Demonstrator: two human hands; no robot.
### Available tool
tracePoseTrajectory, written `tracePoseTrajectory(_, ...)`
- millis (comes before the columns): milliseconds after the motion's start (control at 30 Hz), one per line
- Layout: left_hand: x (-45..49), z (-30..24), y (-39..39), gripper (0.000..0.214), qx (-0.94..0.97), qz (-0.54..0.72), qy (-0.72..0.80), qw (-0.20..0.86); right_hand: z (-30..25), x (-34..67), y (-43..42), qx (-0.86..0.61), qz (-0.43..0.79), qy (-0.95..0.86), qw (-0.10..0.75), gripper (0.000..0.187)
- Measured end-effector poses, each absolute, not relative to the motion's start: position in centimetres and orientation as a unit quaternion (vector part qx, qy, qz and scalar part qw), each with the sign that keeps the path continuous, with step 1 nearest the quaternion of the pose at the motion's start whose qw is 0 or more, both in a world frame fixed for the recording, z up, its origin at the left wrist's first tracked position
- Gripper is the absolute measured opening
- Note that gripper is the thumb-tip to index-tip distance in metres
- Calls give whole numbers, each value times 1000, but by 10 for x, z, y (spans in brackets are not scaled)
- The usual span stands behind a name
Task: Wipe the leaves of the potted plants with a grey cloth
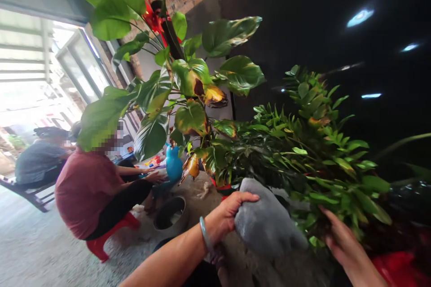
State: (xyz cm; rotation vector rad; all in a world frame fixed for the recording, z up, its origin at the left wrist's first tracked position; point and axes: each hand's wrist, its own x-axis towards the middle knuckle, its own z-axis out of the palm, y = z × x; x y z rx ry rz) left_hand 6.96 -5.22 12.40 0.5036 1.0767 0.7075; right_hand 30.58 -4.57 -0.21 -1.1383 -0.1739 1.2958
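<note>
A grey cloth (269, 219) is bunched in my left hand (230, 213), whose thumb lies over the top of it. A pale bangle circles that wrist. The cloth hangs just in front of a bushy green plant (296, 143) with many small glossy leaves. On the right, my right hand (341, 237) reaches in against the lower leaves of this plant. Its fingers are partly stretched, but their tips are lost among dark foliage, so whether they grip a stem or leaf is hidden.
A tall broad-leaved plant (191, 76) with yellowed, browned leaves stands ahead. A metal pot (171, 213) sits on the floor, near a blue bird-shaped object (173, 163). A person (90, 184) sits on a red stool (101, 240); another person (40, 157) is farther back. A shiny black panel (303, 31) rises behind.
</note>
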Motion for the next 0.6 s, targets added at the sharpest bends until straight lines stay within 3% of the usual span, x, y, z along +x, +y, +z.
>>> tracePoseTrajectory(133, 80, 174, -30, 13, 290, 461, 406, 734, 4, 304, -44, -512, 573, -72, 636, 30)
tracePoseTrajectory(233, 99, 182, -4, 18, 299, 539, 386, 686, 9, 299, -41, -516, 581, -75, 626, 31)
tracePoseTrajectory(400, 116, 123, -21, 15, 270, 403, 498, 719, 15, 298, -45, -523, 577, -81, 622, 22)
tracePoseTrajectory(500, 105, 95, -54, 23, 314, 304, 497, 750, 14, 302, -49, -545, 571, -83, 608, 24)
tracePoseTrajectory(600, 93, 92, -75, 36, 332, 321, 475, 749, 11, 303, -51, -567, 569, -99, 587, 32)
